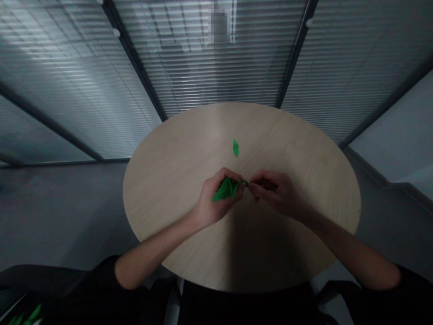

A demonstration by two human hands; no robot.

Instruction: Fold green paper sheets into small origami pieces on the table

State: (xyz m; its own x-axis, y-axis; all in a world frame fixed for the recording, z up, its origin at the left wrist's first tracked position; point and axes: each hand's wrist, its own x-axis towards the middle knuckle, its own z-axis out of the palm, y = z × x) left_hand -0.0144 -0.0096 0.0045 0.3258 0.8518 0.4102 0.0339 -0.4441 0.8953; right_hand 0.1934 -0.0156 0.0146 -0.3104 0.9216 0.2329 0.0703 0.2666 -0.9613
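While the left hand (pixel 216 194) grips the green folded paper (pixel 226 189), its long point aims lower-left, right hand (pixel 274 192) pinching its tip.

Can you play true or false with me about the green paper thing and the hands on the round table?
1. The left hand holds a folded green paper shape. True.
2. The right hand lies flat on the round light wooden table. False: its fingers pinch a tip of the folded paper.
3. A small green paper piece lies alone on the table, beyond the hands. True.
4. The small green paper piece is red. False: it is green.
5. The table is square. False: it is round.
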